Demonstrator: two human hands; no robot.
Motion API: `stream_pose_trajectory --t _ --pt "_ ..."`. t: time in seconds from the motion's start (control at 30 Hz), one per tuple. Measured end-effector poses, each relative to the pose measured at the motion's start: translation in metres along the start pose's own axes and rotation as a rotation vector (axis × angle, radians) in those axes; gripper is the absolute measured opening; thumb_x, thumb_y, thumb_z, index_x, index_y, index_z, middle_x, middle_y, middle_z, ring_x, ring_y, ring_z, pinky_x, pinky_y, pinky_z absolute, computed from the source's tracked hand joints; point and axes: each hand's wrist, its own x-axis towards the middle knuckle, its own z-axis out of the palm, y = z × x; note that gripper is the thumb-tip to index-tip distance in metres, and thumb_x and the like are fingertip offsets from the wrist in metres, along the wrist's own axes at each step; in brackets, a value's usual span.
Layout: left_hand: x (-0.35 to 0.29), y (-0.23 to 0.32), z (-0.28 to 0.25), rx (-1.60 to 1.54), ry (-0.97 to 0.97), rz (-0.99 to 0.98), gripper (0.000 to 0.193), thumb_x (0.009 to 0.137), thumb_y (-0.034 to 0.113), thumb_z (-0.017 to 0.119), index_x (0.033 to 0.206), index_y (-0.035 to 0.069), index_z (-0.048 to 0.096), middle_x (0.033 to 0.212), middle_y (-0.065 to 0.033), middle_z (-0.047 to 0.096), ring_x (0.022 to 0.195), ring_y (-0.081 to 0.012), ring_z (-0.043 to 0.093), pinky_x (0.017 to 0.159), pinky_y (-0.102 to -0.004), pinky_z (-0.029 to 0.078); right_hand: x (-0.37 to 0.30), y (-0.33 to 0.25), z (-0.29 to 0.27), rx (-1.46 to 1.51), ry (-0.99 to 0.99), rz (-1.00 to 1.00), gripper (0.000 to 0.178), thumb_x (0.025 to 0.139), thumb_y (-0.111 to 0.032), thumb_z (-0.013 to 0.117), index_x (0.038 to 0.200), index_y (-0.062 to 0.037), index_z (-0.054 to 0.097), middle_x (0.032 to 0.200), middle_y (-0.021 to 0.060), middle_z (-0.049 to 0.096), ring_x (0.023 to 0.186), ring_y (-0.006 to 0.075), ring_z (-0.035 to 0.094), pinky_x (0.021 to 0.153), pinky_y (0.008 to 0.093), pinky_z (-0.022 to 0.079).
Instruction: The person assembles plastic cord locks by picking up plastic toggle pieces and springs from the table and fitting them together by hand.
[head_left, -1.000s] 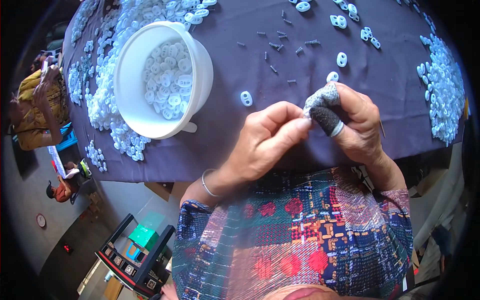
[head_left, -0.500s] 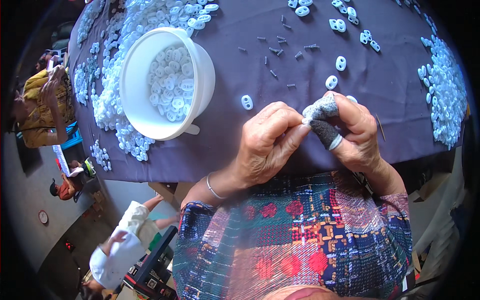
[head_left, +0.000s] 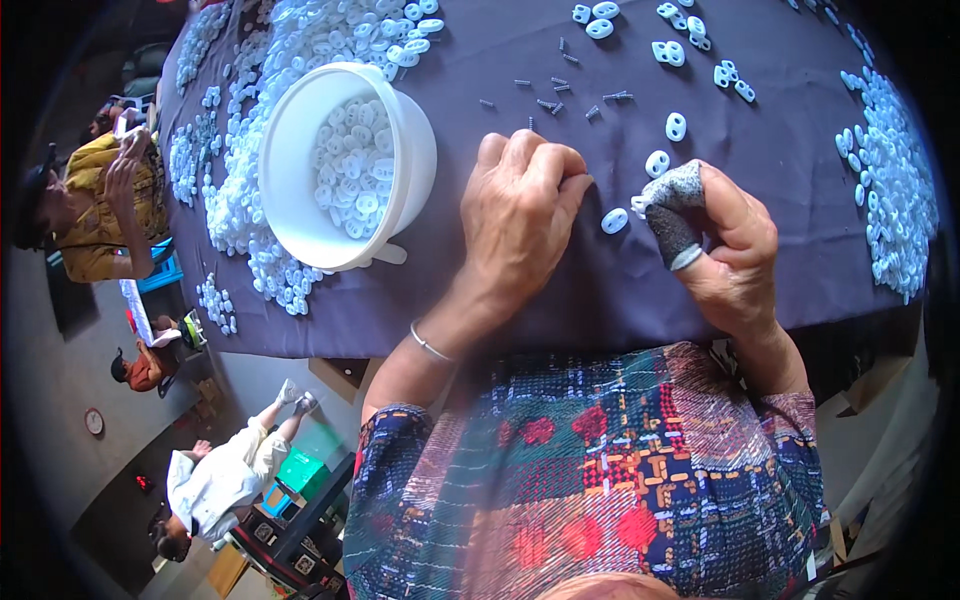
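Note:
My right hand (head_left: 735, 245), with grey fabric covers on its thumb and forefinger, pinches a small white plastic piece (head_left: 640, 206). It looks like part of a cord lock; the fingers hide most of it. My left hand (head_left: 525, 205) is apart from it, over the cloth, thumb and forefinger pressed together. Whatever may be between those tips is too small to make out. On the cloth between my hands lies a white oval two-hole cord-lock piece (head_left: 614, 221). Another white oval piece (head_left: 657, 164) rests just beyond my right fingertips. Small metal springs (head_left: 557, 106) lie scattered beyond my left hand.
A white plastic tub (head_left: 415, 150) partly filled with white pieces stands at left, beside a large heap of them (head_left: 235, 200). Another heap (head_left: 897, 190) lies far right on the dark tablecloth (head_left: 780, 150). Other people (head_left: 225, 480) are off to the left.
My hands, earlier fingertip to fingertip, have parted. The left has moved away and farther over the cloth; the right has shifted right, keeping its pinch. The oval piece between them now shows.

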Motion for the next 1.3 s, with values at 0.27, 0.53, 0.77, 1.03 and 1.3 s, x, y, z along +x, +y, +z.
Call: stream_pose_trajectory --t 0.27,0.53,0.77,1.03,1.3 --pt "-0.012 0.007 -0.014 -0.394 -0.04 -0.181 0.011 0.08 0.002 0.069 0.089 0.003 0.063 0.089 -0.0038 0.064 0.078 -0.0122 0.057 0.066 -0.0257 0.045 -0.002 0.001 -0.005 0.033 -0.075 0.007 0.025 0.076 0.003 0.07 0.099 0.0038 0.061 0.086 0.005 0.065 0.078 0.0097 0.061 0.07 0.0222 0.047" --pt "-0.021 0.018 -0.017 -1.14 -0.156 -0.694 0.022 0.082 0.0 0.07 0.103 -0.003 0.062 0.089 -0.0076 0.068 0.079 -0.0104 0.065 0.061 -0.0191 0.051 -0.003 0.003 -0.002 0.132 -0.199 0.179 0.017 0.077 0.002 0.069 0.091 0.0037 0.06 0.083 0.0049 0.065 0.077 0.0085 0.061 0.071 0.0226 0.048" --pt "-0.022 0.018 -0.017 -1.173 -0.163 -0.68 0.025 0.081 -0.002 0.07 0.104 -0.004 0.062 0.09 -0.0088 0.069 0.08 -0.0109 0.065 0.066 -0.0205 0.052 -0.002 0.005 0.002 0.144 -0.201 0.24 0.012 0.079 0.005 0.065 0.089 0.0039 0.059 0.081 0.0056 0.065 0.079 0.0083 0.062 0.071 0.0229 0.049" --pt "-0.022 0.021 -0.016 -1.146 -0.145 -0.693 0.024 0.081 -0.006 0.069 0.103 -0.004 0.061 0.09 -0.0078 0.067 0.082 -0.011 0.064 0.071 -0.0213 0.053 -0.001 0.004 0.005 0.079 -0.19 0.201 0.012 0.077 0.004 0.067 0.087 0.004 0.059 0.078 0.0062 0.063 0.075 0.0088 0.061 0.067 0.0238 0.048" --pt "-0.026 0.025 -0.011 -1.154 -0.079 -0.64 0.024 0.08 -0.009 0.069 0.102 -0.004 0.061 0.092 -0.0074 0.066 0.085 -0.0111 0.064 0.077 -0.0233 0.053 -0.002 0.007 0.005 -0.035 -0.195 0.112 0.015 0.074 0.003 0.068 0.086 0.0031 0.059 0.075 0.0089 0.061 0.067 0.0163 0.061 0.061 0.0271 0.047"
